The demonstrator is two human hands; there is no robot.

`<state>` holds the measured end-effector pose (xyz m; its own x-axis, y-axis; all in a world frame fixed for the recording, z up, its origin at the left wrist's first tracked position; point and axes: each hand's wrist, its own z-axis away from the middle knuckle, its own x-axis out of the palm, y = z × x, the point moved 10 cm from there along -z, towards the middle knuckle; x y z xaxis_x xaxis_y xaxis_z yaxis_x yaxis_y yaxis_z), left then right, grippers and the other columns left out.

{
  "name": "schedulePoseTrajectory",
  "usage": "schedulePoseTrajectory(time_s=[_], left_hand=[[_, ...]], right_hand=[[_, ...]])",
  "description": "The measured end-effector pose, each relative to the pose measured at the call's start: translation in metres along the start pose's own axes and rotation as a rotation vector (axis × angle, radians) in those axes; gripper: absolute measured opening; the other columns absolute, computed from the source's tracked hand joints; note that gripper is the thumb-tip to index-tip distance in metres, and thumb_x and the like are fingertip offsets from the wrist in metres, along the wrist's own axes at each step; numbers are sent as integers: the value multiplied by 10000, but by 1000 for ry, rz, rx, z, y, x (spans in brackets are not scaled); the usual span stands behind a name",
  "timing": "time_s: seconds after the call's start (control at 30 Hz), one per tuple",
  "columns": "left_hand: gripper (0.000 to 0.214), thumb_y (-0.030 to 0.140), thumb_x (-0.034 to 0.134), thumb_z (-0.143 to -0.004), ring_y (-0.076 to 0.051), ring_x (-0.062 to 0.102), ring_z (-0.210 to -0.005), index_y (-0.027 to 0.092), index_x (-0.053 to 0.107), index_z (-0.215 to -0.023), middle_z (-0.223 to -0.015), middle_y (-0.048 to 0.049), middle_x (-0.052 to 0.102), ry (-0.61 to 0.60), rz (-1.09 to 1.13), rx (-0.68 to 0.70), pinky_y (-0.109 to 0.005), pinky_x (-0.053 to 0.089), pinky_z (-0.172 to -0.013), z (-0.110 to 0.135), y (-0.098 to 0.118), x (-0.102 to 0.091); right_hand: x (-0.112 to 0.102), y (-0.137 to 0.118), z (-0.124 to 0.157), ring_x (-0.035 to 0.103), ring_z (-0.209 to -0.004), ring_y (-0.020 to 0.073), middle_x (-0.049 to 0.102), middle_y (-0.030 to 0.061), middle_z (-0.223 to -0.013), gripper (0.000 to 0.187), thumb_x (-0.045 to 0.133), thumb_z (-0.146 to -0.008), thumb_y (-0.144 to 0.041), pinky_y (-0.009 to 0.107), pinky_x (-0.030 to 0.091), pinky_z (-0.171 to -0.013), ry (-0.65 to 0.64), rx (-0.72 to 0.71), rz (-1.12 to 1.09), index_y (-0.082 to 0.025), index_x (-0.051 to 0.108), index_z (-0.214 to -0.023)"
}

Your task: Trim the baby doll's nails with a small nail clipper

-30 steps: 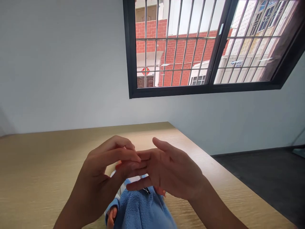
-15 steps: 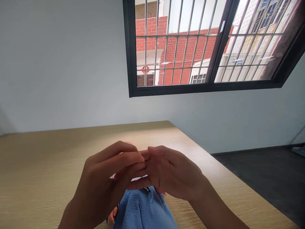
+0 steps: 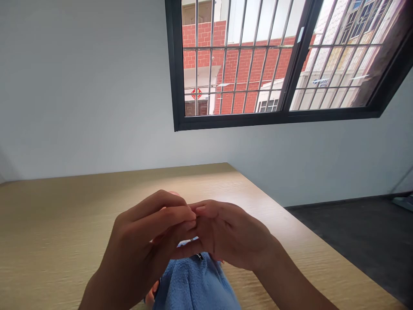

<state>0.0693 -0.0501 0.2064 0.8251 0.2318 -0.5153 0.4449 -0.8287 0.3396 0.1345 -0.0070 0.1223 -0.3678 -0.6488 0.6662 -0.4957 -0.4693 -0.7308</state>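
"What's in those fingers now?"

"Hard to say. A thin white strip (image 3: 187, 243) shows between the hands, just above the blue fleece garment (image 3: 193, 286) and its small dark zipper pull (image 3: 199, 256). The fingers hide the rest, so I can't tell whether anything is being pinched."

"A moment ago the right hand (image 3: 232, 236) was spread wide."

"It has closed up since. Its fingertips (image 3: 201, 209) now press against the curled fingers of the left hand (image 3: 142, 243), and less of the white shows."

"And the fleece?"

"Still in the same spot at the near edge of the wooden table (image 3: 64, 224), with a blurry pinkish shape (image 3: 152, 290) at its left side. Beyond the table, the barred window (image 3: 274, 117) still looks onto a red brick wall (image 3: 245, 64)."
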Motion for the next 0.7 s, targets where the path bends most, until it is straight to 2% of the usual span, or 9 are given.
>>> schedulePoseTrajectory(time_s=[0.3, 0.53, 0.7], left_hand=[[170, 64, 612, -900, -91, 664, -751, 217, 672, -946, -935, -11, 682, 3, -46, 57, -139, 527, -611, 0, 3, 0], [183, 51, 604, -902, -76, 644, -780, 217, 667, -947, -930, 4, 665, 21, -77, 55, -152, 521, -669, -2, 1, -3], [174, 74, 627, -897, -118, 639, -875, 234, 669, -952, -980, -14, 645, 69, 34, 3, -210, 532, -720, -1, -12, -7]], right_hand=[[1, -2, -3, 723, -935, 251, 690, 34, -748, 93, 525, -904, -248, 549, 475, -998, -20, -34, 59, -178, 546, -847], [-3, -6, -1, 729, -922, 220, 713, 39, -832, 103, 563, -893, -252, 503, 522, -978, 28, -97, 91, -162, 601, -859], [-5, -11, 0, 720, -975, 200, 741, 81, -964, 253, 487, -948, -261, 404, 560, -929, 42, -168, 184, -140, 700, -1012]])
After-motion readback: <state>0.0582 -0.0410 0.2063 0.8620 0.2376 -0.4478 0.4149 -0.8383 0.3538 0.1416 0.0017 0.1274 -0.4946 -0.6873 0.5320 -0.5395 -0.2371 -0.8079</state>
